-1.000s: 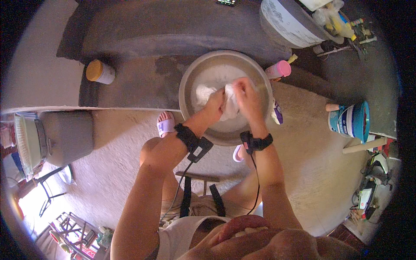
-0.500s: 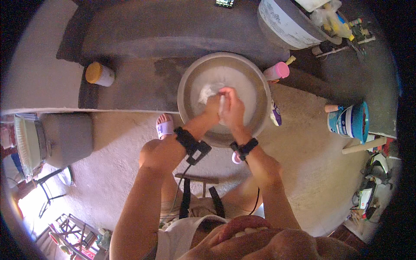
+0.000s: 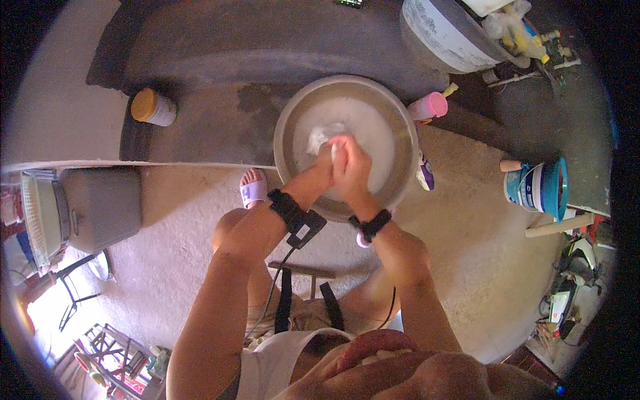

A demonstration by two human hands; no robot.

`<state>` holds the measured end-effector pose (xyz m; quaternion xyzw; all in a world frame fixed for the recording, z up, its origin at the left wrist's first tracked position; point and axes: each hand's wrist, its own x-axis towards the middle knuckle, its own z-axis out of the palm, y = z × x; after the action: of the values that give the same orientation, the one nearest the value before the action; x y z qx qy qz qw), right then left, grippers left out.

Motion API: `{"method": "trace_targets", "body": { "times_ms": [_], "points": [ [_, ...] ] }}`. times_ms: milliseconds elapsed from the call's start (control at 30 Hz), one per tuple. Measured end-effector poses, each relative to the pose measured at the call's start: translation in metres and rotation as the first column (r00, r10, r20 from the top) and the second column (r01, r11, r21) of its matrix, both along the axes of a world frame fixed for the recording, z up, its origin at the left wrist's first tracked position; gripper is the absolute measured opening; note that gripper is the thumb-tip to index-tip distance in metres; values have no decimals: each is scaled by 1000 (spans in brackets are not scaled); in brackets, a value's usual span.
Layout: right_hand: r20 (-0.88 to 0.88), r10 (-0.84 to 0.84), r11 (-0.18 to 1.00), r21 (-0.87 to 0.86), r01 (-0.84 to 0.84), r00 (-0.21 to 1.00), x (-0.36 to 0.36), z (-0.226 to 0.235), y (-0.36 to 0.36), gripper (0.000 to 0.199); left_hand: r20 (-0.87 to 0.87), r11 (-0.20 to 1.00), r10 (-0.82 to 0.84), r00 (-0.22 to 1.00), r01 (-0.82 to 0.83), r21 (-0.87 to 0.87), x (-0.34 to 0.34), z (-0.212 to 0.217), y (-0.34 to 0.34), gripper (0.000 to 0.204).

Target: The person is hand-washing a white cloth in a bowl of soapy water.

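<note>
A wide grey metal basin (image 3: 285, 137) stands in front of me, with cloudy whitish water in it. Both my hands are over the basin, pressed together around a wet white cloth (image 3: 325, 135). My left hand (image 3: 321, 167) is closed on the cloth, its fingers mostly hidden behind the other hand. Folded over from the right, my right hand (image 3: 353, 167) grips a strip of the same cloth between the palms. Part of the cloth bunches out on the far left side of the hands, at the water. Black straps circle both wrists.
A white jar with an orange lid (image 3: 153, 107) stands on the dark ledge at left. Right of the basin are a pink-lidded container (image 3: 430, 105) and a purple-white packet (image 3: 425, 172). A large white tub (image 3: 448, 33) is at far right, a blue bucket (image 3: 543, 189) farther right, a grey bin (image 3: 103, 207) left.
My hands have shifted slightly against each other, the right one rolling further over the left as they work the cloth. The whole view has moved a little.
</note>
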<state>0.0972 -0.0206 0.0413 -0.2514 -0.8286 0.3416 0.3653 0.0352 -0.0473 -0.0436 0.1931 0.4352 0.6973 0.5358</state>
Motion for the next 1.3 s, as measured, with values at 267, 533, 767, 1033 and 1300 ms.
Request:
{"method": "trace_targets", "body": {
  "times_ms": [267, 533, 767, 1033, 1300],
  "points": [
    [-8, -2, 998, -68, 1, 1000, -6, -1, -5, 12, 254, 981, 109, 961, -62, -184, -8, 27, -8, 32],
    [237, -261, 940, -158, 303, 936, 7, -7, 45, 13, 251, 969, 92, 964, -28, -246, 12, 37, 6, 29],
    [180, -106, 964, -224, 146, 978, -8, 19, 8, 14, 292, 971, 55, 955, 17, -237, -6, -21, 2, 31],
    [274, 418, 718, -684, -130, 866, 35, 16, 70, 29, 358, 965, 172, 918, -84, -250, -47, 25, 5, 41],
    [122, 623, 542, -779, -314, 773, 27, 12, 62, 31, 584, 991, 66, 809, 14, -132, -40, 56, 15, 73]
  ]
}}
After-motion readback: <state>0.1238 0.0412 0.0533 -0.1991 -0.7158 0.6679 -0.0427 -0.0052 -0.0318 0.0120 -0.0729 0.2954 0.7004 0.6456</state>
